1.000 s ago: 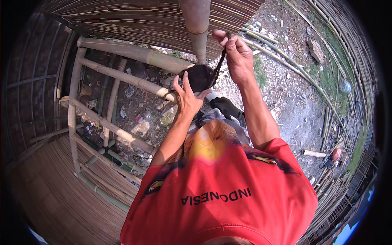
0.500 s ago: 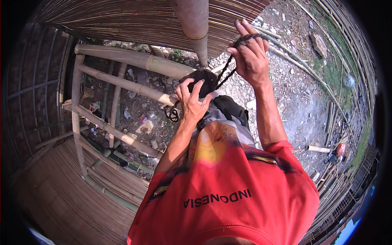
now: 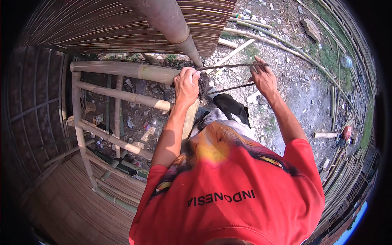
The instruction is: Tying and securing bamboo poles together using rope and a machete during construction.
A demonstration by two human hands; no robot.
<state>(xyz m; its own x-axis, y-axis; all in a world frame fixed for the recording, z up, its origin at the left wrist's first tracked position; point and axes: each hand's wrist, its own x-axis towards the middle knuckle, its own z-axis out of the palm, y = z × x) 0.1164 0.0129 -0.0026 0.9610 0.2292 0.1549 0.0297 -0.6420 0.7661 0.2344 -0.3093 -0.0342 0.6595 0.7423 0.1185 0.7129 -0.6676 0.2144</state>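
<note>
Now dark fibrous cord point(image 3: 228, 65) taut, left hand point(image 3: 187, 83) clamped on knot, right hand point(image 3: 263, 77) gripping strands

We reach both arms forward and far from our body. Our left hand point(image 3: 187, 85) is clenched in a tight fist, knuckles up, while our right hand point(image 3: 263, 77) is curled closed farther right, wrist bent back.

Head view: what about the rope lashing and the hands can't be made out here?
- Knot at the bamboo joint: hidden under the left hand.
- Dark rope: its end is lost inside the right hand.
- Upright pole: top cut off by the frame edge.
</note>
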